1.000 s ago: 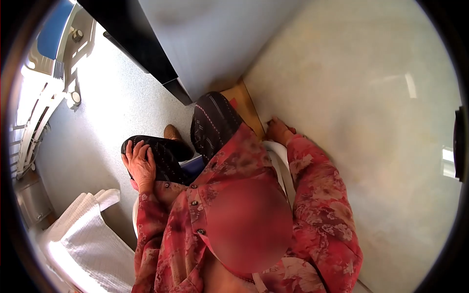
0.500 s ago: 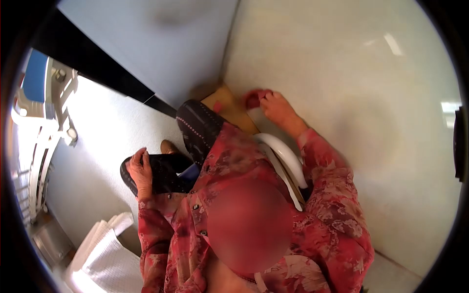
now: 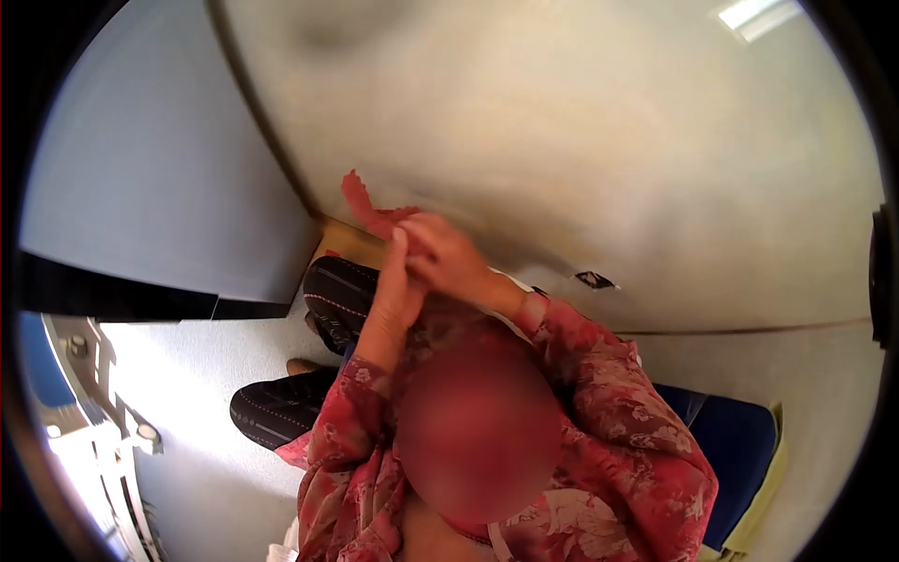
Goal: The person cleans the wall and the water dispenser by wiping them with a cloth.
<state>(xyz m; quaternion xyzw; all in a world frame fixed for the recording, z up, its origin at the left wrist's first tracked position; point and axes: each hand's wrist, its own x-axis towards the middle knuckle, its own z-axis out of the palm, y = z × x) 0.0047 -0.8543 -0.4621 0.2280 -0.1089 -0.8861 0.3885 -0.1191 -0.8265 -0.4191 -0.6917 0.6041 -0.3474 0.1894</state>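
Note:
A red strip (image 3: 367, 208) with a wavy edge, cloth-like, rises from between my hands, and its free end bends up to the left. My right hand (image 3: 451, 255) is closed on the strip's lower end, with its fingers curled over. Just below and left of it, my left hand (image 3: 401, 292) is pressed against the right, fingers pointing up and closed at the same end of the strip. The fingers overlap, so part of the grip is hidden. Both hands are above my lap, in front of the pale wall (image 3: 599, 140).
A grey-blue panel (image 3: 150, 140) meets the wall at the left. A yellow-brown wooden surface (image 3: 354, 245) sits in that corner beyond my knee. A wheeled bed frame (image 3: 103, 412) stands at lower left. A dark blue seat (image 3: 726, 450) is behind me at right.
My left hand has left my knee and come up to meet the right. My right hand has moved left relative to my body, with the red strip now unfolded. The view has turned right.

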